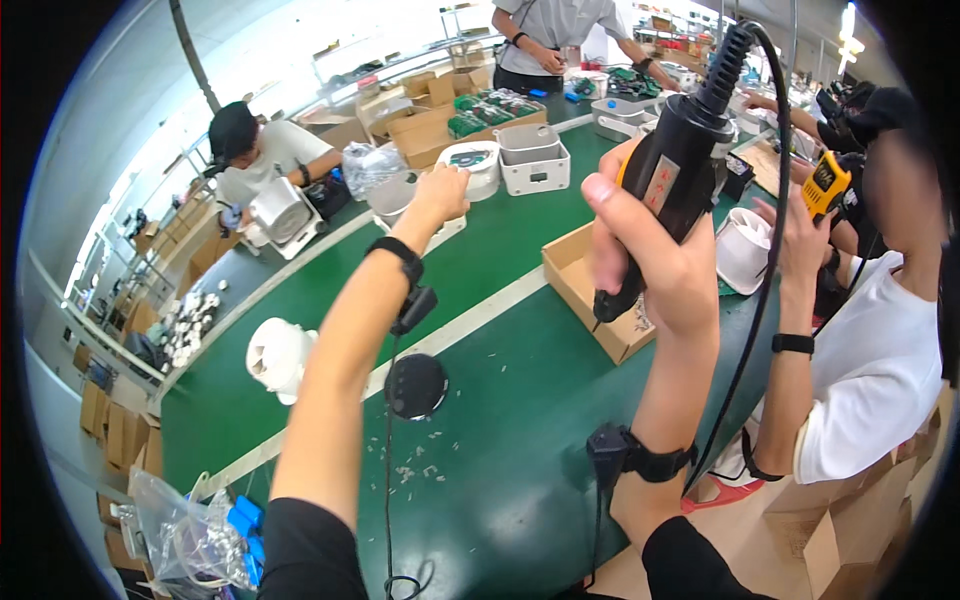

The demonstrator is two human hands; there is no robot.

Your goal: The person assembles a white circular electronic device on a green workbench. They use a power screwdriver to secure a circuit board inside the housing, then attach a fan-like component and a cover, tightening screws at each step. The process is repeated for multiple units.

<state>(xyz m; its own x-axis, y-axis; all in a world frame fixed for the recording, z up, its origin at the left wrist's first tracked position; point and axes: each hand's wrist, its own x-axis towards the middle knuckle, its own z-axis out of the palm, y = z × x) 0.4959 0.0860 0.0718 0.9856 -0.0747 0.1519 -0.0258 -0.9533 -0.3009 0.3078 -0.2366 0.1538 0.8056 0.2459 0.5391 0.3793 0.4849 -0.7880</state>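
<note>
My right hand (665,235) is raised, wrapped round a black electric screwdriver (672,150). Its cable loops from the top, and its thin bit points down over an open cardboard box (572,262) with small metal parts inside. My left hand (440,197) is stretched out across the green table, fingers curled at the near left edge of a white rounded plastic housing (482,180). The fingertips are partly hidden there. Beside that hand stands a white housing with a grey tub (397,192). Another white, grey-lined square housing (535,165) stands to the right.
A white cylindrical part (280,358) and a black round disc (416,386) lie near my left forearm, with small clear bits scattered around. A plastic bag of parts (190,530) sits at lower left. A co-worker (860,370) holding a yellow tool (826,187) is close on the right.
</note>
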